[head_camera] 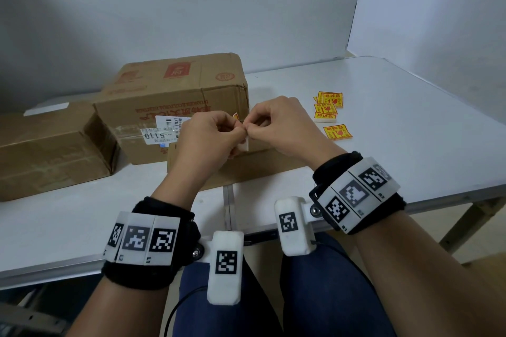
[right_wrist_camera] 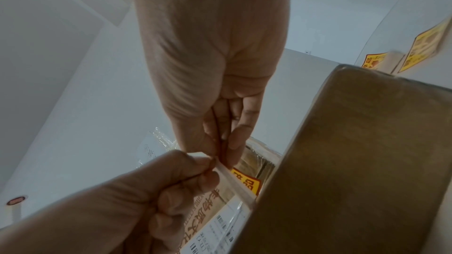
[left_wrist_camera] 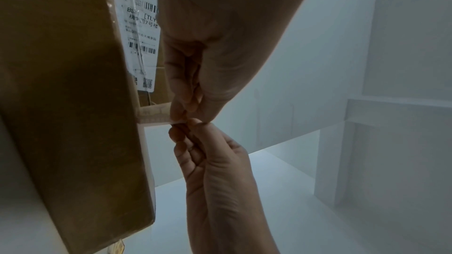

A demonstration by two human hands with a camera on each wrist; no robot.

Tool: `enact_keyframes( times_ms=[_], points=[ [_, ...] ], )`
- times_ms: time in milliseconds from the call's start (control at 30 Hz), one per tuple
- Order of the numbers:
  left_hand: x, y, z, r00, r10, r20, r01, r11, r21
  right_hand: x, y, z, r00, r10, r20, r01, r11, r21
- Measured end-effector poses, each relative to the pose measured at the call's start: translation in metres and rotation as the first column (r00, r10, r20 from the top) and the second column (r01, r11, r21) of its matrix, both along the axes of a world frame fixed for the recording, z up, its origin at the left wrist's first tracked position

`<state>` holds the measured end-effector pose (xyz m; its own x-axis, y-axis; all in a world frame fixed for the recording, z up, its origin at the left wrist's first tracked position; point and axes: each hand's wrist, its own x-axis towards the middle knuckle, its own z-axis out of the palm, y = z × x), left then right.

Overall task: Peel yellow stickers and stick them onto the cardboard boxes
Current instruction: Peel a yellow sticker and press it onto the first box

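White desk (head_camera: 383, 145) carries three cardboard boxes (head_camera: 175, 96) and loose yellow stickers (head_camera: 328, 107) lying to the right of the hands. Left hand (head_camera: 210, 134) and right hand (head_camera: 282, 126) meet above the nearest box, each pinching one yellow sticker (right_wrist_camera: 246, 180) with white backing.

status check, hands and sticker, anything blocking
Left hand and right hand both pinch one yellow sticker, backing partly peeled. Held over small cardboard box. Nothing in the way.
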<state>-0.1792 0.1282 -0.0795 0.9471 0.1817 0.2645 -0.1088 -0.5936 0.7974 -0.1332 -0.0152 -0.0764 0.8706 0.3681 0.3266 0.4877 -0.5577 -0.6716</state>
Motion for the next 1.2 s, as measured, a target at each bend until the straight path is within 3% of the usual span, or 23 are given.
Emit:
enact_keyframes(
  times_ms=[167, 300, 367, 533, 800, 933, 1067, 1200],
  points=[
    [-0.001, 0.0, 0.0, 1.0, -0.025, 0.002, 0.025, 0.996, -0.087, 0.003, -0.002, -0.004, 0.999, 0.009, -0.033, -0.006, 0.996, 0.093],
    [-0.001, 0.003, 0.0, 0.994, -0.105, -0.026, 0.094, 0.959, -0.268, 0.006, -0.007, -0.008, 0.969, 0.116, -0.22, -0.043, 0.948, 0.314],
    [-0.001, 0.005, 0.0, 0.991, -0.126, -0.038, 0.11, 0.95, -0.291, 0.004, -0.009, -0.007, 0.946, 0.155, -0.284, -0.046, 0.933, 0.357],
    [0.0, 0.007, 0.0, 0.991, -0.128, -0.045, 0.112, 0.959, -0.259, 0.004, -0.009, -0.004, 0.955, 0.158, -0.251, -0.077, 0.95, 0.301],
    [0.002, 0.002, 0.002, 0.998, -0.057, -0.021, 0.053, 0.989, -0.141, 0.002, -0.002, 0.006, 0.998, 0.043, -0.037, -0.043, 0.999, 0.003],
    [0.002, 0.002, 0.003, 0.998, -0.067, -0.016, 0.064, 0.982, -0.176, 0.002, -0.004, 0.003, 0.998, 0.048, -0.046, -0.046, 0.997, 0.062],
    [0.004, 0.006, 0.003, 0.994, -0.11, -0.023, 0.101, 0.965, -0.242, 0.006, -0.006, -0.004, 0.968, 0.113, -0.223, -0.045, 0.956, 0.29],
    [0.005, 0.009, 0.005, 0.989, -0.139, -0.046, 0.128, 0.973, -0.195, 0.005, -0.007, -0.003, 0.949, 0.172, -0.265, -0.077, 0.939, 0.335]
  ],
)
